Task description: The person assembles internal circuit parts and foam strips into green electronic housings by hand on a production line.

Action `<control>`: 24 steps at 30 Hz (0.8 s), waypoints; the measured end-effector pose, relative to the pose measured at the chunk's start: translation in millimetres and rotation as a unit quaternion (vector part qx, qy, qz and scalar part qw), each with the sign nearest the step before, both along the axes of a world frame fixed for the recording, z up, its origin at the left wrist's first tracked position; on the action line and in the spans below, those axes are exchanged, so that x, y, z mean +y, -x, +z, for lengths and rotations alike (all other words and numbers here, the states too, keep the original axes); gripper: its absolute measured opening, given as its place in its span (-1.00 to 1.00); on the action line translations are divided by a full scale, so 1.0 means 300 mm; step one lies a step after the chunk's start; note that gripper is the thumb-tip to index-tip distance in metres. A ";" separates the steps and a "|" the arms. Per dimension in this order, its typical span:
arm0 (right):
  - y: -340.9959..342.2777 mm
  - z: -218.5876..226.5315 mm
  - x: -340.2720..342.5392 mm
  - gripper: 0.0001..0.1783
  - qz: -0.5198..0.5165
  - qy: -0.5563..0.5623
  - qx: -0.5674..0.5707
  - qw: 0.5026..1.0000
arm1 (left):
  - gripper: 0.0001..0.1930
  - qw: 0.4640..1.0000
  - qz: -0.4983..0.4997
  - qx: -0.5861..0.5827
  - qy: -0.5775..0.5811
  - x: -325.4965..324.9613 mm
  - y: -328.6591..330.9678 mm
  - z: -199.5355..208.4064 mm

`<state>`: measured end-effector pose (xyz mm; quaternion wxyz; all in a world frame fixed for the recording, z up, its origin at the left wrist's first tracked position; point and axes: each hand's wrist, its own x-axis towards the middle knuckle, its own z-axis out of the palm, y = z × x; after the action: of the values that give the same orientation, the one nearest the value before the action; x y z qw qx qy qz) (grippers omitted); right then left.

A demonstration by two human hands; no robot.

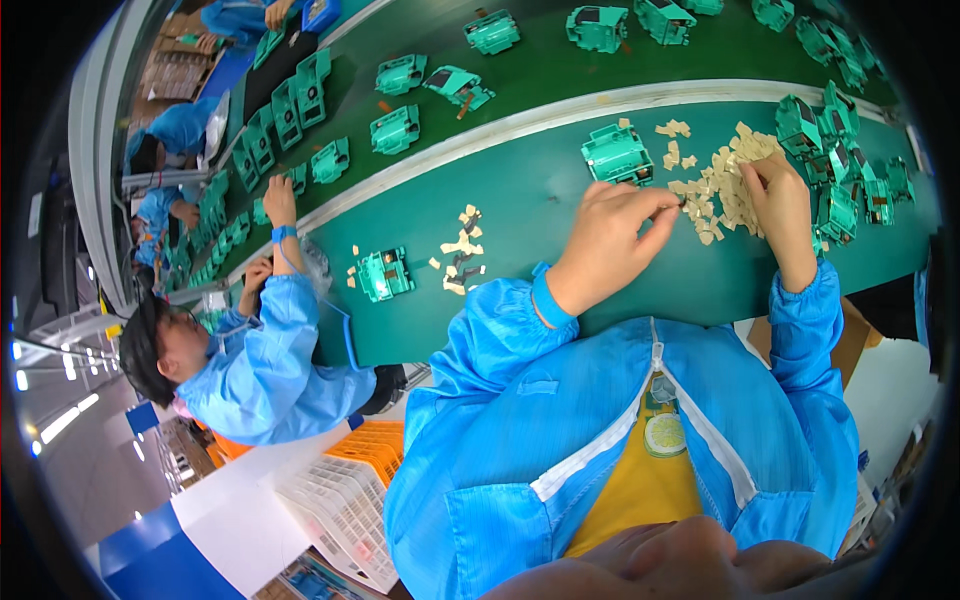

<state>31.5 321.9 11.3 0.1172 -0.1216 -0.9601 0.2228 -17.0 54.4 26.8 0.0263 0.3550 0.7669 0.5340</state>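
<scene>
My left hand (618, 240), with a blue band at the wrist, is closed in a pinch. A small dark piece (683, 202) shows at its fingertips; its kind is too small to tell. Just beyond that hand a green plastic housing (616, 155) lies on the green worktable (540, 240). My right hand (782, 205) reaches onto a heap of small cream-coloured pieces (728, 190), its thumb and fingers drawn together. Whatever lies between those fingertips is hidden. A few more cream pieces (675, 130) are scattered to the right of the housing.
Stacked green housings (838, 165) stand at the right. Farther left lie another housing (385, 274) and scattered cream and dark pieces (463, 245). Beyond a pale rail (530, 122), a conveyor belt (540, 75) carries several housings. A co-worker in blue (270, 350) works at my left.
</scene>
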 end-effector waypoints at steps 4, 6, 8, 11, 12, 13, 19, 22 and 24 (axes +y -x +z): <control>0.015 -0.004 0.005 -0.82 -0.062 0.006 -0.025 0.998 | -0.88 0.976 0.113 0.172 0.064 -0.080 -0.001 0.006; 0.010 -0.002 0.001 -0.79 -0.044 -0.011 -0.015 0.999 | -0.86 0.962 0.146 0.221 0.067 -0.106 -0.001 0.004; 0.018 0.030 -0.041 -0.75 -0.026 -0.029 0.001 0.999 | -0.83 0.945 0.171 0.266 0.087 -0.137 -0.008 0.006; 0.067 0.130 -0.263 -0.62 0.073 0.371 -0.157 0.912 | -0.81 0.929 0.185 0.308 0.090 -0.182 -0.021 -0.014; 0.087 0.160 -0.332 -0.58 0.084 0.447 -0.223 0.862 | -0.81 0.928 0.191 0.308 0.087 -0.199 -0.024 -0.015; 0.116 0.169 -0.376 -0.58 0.092 0.442 -0.225 0.863 | -0.80 0.922 0.192 0.322 0.101 -0.220 -0.028 -0.011; 0.407 0.175 -0.540 -0.63 0.267 0.438 -0.340 0.788 | -0.78 0.909 0.257 0.306 0.123 -0.356 -0.041 -0.007; 0.653 0.121 -0.660 -0.66 0.311 0.353 -0.180 0.864 | -0.79 0.913 0.307 0.249 0.101 -0.407 -0.081 -0.014; 0.758 0.006 -0.796 -0.56 0.323 0.255 -0.021 0.911 | -0.80 0.917 0.322 0.217 0.092 -0.425 -0.107 -0.025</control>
<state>-195.8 83.3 13.0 -0.0162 0.1652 -0.8595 0.4834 15.1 -73.1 19.3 -0.2818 0.1921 0.8722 0.3506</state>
